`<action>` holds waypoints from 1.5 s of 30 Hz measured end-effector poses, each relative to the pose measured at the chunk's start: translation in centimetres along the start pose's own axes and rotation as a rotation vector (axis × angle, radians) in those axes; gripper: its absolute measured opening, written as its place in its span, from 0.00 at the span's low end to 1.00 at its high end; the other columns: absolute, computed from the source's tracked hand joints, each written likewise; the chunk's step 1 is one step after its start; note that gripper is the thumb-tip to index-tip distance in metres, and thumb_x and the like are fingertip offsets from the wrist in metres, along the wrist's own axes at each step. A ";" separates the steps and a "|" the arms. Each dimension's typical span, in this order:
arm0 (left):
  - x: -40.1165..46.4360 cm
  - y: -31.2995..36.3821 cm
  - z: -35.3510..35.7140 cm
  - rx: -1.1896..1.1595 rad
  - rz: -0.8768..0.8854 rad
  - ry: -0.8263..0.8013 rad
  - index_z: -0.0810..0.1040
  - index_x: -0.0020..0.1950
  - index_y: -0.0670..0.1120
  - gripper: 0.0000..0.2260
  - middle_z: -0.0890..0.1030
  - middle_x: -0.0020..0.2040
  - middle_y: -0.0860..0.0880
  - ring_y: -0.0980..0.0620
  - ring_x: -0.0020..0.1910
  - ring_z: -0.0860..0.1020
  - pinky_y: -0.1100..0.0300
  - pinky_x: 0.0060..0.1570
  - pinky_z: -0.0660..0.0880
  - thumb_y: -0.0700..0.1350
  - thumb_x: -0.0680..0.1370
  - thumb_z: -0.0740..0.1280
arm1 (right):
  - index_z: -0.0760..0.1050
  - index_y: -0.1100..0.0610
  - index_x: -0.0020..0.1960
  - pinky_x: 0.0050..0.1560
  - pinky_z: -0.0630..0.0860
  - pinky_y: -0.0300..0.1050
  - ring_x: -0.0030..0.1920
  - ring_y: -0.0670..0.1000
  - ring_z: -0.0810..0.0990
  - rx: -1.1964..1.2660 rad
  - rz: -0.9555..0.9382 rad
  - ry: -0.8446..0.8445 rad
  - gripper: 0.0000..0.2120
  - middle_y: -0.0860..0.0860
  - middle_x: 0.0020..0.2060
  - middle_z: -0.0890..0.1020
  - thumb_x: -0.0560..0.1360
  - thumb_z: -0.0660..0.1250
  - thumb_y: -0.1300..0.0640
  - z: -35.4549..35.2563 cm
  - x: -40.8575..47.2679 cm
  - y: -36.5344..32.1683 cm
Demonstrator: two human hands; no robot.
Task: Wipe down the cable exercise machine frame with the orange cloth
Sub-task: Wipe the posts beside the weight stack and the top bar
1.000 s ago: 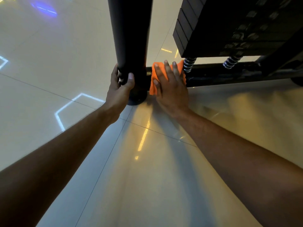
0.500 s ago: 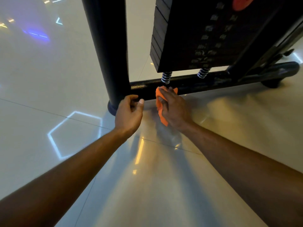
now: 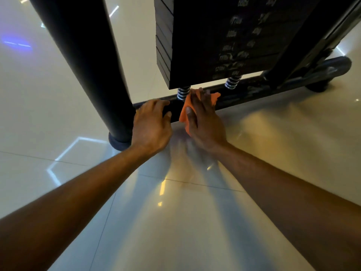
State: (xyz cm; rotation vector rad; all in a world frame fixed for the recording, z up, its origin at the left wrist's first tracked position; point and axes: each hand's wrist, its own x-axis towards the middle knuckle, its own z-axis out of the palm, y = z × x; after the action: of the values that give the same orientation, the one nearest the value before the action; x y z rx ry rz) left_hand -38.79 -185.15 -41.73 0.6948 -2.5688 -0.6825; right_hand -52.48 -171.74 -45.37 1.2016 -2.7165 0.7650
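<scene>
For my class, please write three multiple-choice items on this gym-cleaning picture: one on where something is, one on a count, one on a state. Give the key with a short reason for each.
1. Where is the orange cloth?
A. On the low base bar, under the weight stack
B. Wrapped round the upright post
C. Lying loose on the floor

2. How many coil springs show beneath the weight stack?
A. One
B. Two
C. Four

3. What is the right hand doing?
A. Hanging idle with no cloth
B. Pressing the cloth to the bar with fairly straight fingers
C. Lifting a weight plate

Key:
1 A: the cloth lies against the base bar, next to the left spring.
2 B: that spring and the right spring are the only ones seen.
3 B: the hand lies flat over the cloth, while the left hand rests on the bar by the upright post.
</scene>
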 end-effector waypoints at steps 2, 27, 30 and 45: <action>1.1 -0.2 0.4 0.038 0.012 -0.013 0.76 0.74 0.48 0.16 0.77 0.70 0.46 0.45 0.68 0.76 0.48 0.71 0.70 0.50 0.87 0.63 | 0.48 0.57 0.89 0.85 0.52 0.68 0.88 0.59 0.43 -0.046 0.010 0.052 0.32 0.57 0.88 0.48 0.90 0.49 0.43 2.1 0.4 -0.7; 2.9 -1.1 4.6 0.285 0.113 0.093 0.67 0.82 0.50 0.27 0.73 0.78 0.45 0.41 0.79 0.67 0.40 0.81 0.57 0.62 0.87 0.58 | 0.61 0.54 0.87 0.84 0.51 0.69 0.88 0.63 0.48 -0.091 -0.038 0.281 0.26 0.58 0.87 0.58 0.90 0.56 0.51 2.2 2.3 4.8; 3.0 -1.2 4.8 0.305 0.109 0.110 0.68 0.82 0.50 0.27 0.73 0.78 0.46 0.42 0.79 0.67 0.41 0.80 0.56 0.64 0.87 0.57 | 0.59 0.54 0.87 0.83 0.48 0.74 0.87 0.64 0.49 -0.138 -0.166 0.202 0.27 0.58 0.86 0.59 0.89 0.56 0.51 2.9 1.9 3.8; 3.0 -1.5 5.2 0.327 0.109 0.125 0.68 0.82 0.50 0.29 0.74 0.77 0.46 0.42 0.79 0.68 0.41 0.80 0.59 0.67 0.87 0.57 | 0.61 0.52 0.87 0.84 0.54 0.68 0.87 0.61 0.55 -0.251 -0.324 0.141 0.27 0.56 0.85 0.62 0.89 0.57 0.47 0.2 2.9 7.4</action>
State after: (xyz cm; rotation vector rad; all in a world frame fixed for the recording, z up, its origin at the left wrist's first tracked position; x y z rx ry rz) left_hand -43.10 -186.12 -46.01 0.6665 -2.6030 -0.1775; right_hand -59.70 -169.57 -47.78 1.4141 -2.3361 0.4351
